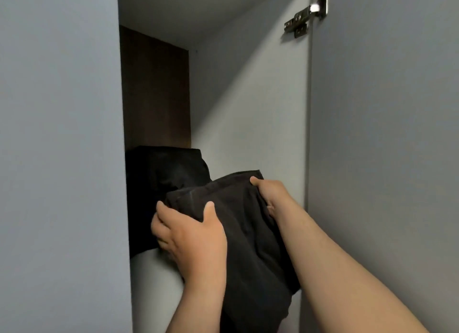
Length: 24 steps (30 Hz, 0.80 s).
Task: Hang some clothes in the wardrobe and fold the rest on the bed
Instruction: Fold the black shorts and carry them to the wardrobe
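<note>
No text, label, brand, number or sign can be read anywhere here. The dark folded garment (pixel 238 223), the wardrobe panels (pixel 248 109) and the metal hinge (pixel 306 14) carry no legible marking.

Folded garment (pixel 250 230): dark, matt woven cloth, softly creased, faintly fuzzy along the top fold. Behind and left of it, black bundle (pixel 164 173): matt cloth too, finer and smoother, with a slight sheen on its folds. Wardrobe side panel (pixel 248 104), right of the garment: smooth, matt pale laminate. Back panel (pixel 155 89), above the bundle: dark brown wood-look board, dull finish. Hinge (pixel 306 14), high above the garment on the door (pixel 382 158): bright glossy metal. Door face: smooth, matt grey.
</note>
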{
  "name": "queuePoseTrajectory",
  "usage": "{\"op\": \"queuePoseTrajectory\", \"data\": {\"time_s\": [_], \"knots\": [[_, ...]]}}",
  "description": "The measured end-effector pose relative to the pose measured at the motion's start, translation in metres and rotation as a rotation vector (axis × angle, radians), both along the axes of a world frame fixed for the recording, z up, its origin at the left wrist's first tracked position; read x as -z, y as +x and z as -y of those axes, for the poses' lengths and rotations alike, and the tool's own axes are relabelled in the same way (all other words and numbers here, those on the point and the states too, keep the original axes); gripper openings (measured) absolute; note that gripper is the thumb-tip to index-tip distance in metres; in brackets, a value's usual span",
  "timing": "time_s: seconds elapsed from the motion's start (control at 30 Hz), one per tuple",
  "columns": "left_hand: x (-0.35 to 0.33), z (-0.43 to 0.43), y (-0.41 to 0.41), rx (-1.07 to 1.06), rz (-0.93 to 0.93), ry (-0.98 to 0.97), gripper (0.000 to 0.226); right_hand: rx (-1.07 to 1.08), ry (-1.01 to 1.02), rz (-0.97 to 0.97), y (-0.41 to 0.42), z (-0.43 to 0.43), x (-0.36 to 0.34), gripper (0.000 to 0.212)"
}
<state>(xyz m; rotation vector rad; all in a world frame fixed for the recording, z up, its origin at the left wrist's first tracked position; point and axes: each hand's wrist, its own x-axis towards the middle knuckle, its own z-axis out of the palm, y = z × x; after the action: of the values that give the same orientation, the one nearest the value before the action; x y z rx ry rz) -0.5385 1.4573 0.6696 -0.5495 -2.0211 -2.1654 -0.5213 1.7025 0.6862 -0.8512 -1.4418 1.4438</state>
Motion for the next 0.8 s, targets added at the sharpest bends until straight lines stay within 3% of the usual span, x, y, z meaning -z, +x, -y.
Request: {"op": "queuePoseTrajectory", "data": {"time_s": [0.07,0.13,0.2,0.27,0.4,0.5,0.8], "knots": [[0.008,0.007,0.014,-0.052,-0.358,-0.264,0.085,-0.01,0.016,0.108,-0.011,-0.006,0.01,0.057],[0.014,0.014,0.024,0.093,-0.585,-0.599,0.069,0.024,0.141,0.327,-0.004,0.024,0.0,0.038],[0.017,0.025,0.028,0.244,-0.612,-0.945,0.063,0.033,0.386,0.513,0.01,0.046,-0.01,0.034],[0.016,0.031,0.031,0.334,-0.583,-1.157,0.075,-0.014,0.579,0.578,0.035,0.069,-0.012,0.04],[0.021,0.026,0.029,0.406,-0.505,-1.361,0.1,-0.166,0.73,0.762,0.084,0.104,0.031,0.039],[0.031,0.018,0.017,0.392,-0.456,-1.445,0.088,-0.151,0.726,0.975,0.094,0.109,0.061,0.052],[0.026,-0.008,0.003,0.384,-0.429,-1.565,0.066,-0.149,0.722,1.12,0.068,0.087,0.063,0.051]]}}
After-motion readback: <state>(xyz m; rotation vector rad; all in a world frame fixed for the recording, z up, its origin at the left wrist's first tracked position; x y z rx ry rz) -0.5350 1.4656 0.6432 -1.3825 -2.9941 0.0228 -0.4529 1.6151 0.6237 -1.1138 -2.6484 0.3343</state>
